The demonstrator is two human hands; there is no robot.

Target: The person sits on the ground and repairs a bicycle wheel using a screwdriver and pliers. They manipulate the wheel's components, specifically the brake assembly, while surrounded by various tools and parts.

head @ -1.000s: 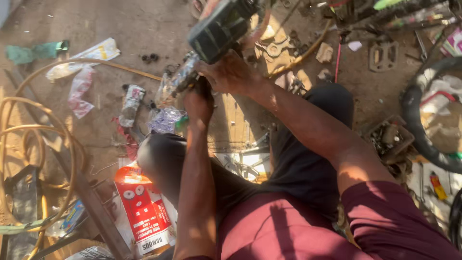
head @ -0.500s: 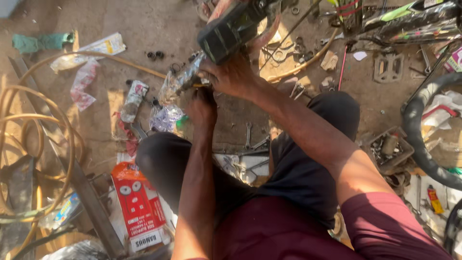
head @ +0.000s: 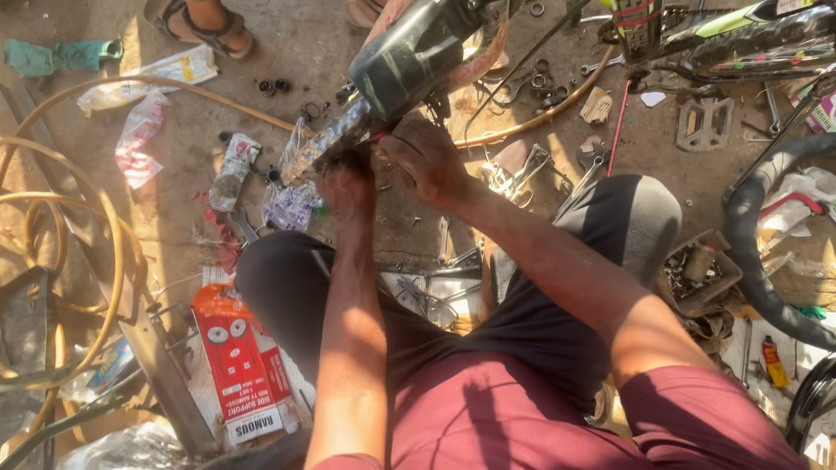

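I squat on dirt ground with both arms stretched forward. My left hand (head: 347, 187) is closed around a plastic-wrapped tube (head: 324, 144) that slants down to the left from a black bicycle saddle (head: 411, 54). My right hand (head: 428, 159) grips the same spot just under the saddle, close beside the left hand. What the fingers pinch there is hidden.
Wrenches and small metal parts (head: 514, 174) lie scattered ahead. A yellow hose (head: 96, 226) loops at the left, a red and white carton (head: 233, 357) lies near my left knee, a tyre (head: 762, 235) curves at the right. Another person's sandalled foot (head: 202, 22) stands at the top.
The view has shifted down and left, so saddle and hands sit lower in frame. Both hands keep their hold under the saddle; a sandalled foot has come into view.
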